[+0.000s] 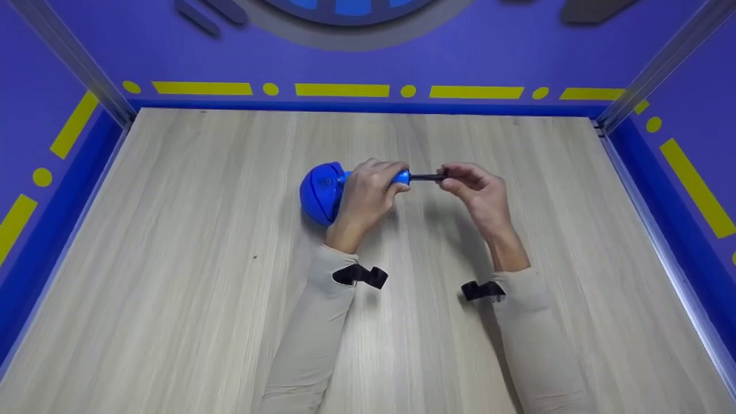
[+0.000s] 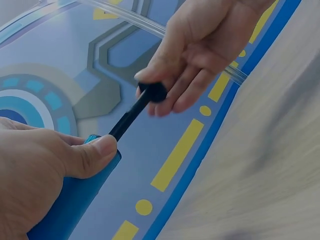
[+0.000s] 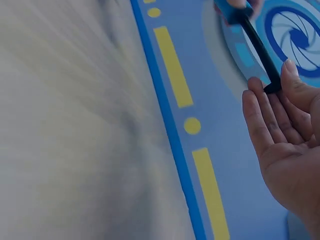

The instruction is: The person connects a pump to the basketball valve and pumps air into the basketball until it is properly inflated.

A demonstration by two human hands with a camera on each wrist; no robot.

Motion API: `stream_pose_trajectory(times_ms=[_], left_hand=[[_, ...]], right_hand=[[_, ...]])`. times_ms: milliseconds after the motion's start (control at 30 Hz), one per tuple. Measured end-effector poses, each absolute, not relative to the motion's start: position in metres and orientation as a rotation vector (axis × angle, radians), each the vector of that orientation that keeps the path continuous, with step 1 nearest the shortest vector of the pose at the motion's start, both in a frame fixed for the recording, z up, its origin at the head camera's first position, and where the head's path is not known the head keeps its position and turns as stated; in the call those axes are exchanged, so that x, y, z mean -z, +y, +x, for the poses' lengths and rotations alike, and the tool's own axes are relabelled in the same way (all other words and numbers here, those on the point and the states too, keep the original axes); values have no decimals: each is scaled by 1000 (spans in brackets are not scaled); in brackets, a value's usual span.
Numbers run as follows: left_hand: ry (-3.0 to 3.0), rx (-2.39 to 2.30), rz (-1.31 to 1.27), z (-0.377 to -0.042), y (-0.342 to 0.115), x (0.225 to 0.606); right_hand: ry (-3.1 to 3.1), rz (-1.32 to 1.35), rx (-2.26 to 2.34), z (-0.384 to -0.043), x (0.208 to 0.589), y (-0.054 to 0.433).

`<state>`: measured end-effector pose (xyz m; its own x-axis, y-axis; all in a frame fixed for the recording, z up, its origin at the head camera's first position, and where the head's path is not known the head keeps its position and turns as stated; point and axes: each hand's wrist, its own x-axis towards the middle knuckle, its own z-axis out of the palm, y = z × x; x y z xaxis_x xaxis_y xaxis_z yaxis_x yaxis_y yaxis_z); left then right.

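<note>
My left hand grips the blue barrel of a small hand pump, its thumb near the barrel's end. A thin black rod sticks out of that end to the right. At the rod's tip, my right hand pinches the black pump handle between thumb and fingers. On the left, beside the left hand, is a dark blue ball with black seams and a creased, uneven outline; the hand hides where it meets the pump. In the right wrist view the rod slants down to the right fingers.
Both hands work above a pale wood-grain table. Blue-purple panels with yellow dashes and dots enclose its back and sides. Black straps sit on both grey sleeves.
</note>
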<state>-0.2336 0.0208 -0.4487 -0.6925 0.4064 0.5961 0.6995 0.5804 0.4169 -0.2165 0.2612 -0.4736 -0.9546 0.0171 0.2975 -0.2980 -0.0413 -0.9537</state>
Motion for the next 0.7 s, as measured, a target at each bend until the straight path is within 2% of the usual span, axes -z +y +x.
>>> stream_pose_trajectory(times_ms=[367, 700], left_hand=[[-2391, 949, -925, -232, 23, 452], [-2392, 979, -880, -236, 12, 449]], right_hand=[[-2132, 416, -1966, -213, 473, 240], [-1985, 258, -2049, -217, 468, 288]])
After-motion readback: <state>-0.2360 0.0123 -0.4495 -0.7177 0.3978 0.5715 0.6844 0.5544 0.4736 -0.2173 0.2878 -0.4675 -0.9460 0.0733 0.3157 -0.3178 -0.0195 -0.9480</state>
